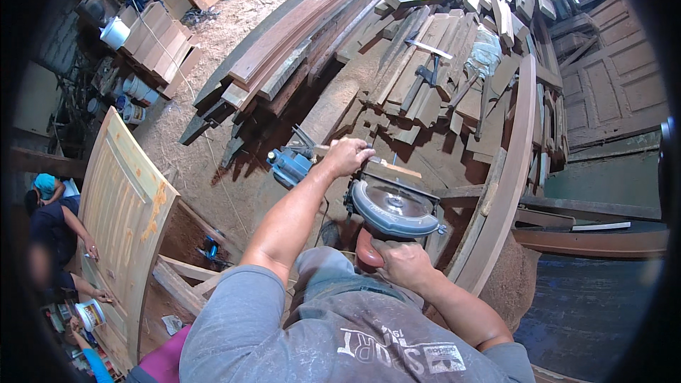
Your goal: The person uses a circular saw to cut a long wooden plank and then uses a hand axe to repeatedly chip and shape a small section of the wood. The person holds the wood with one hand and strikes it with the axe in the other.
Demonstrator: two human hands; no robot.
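My left hand (346,158) is closed on a small pale wood piece (396,169) at the far edge of a circular saw (389,213), whose round blade shows above its curved grey guard. My right hand (401,262) grips the saw's red handle (369,248), near my body. Just left of my left hand sits a blue metal power tool (291,167), partly behind my forearm. Beyond the saw, a metal clamp or square (425,71) lies on stacked boards (418,42). A long curved board (518,170) runs along the right of the saw.
Long planks (284,42) are stacked at upper left, with buckets (115,32) beyond. At left, co-workers (53,234) handle a large pale panelled door (124,227); a paint bucket (90,314) is beside them. Old doors (610,71) lean at right, near a dark sheet (582,298).
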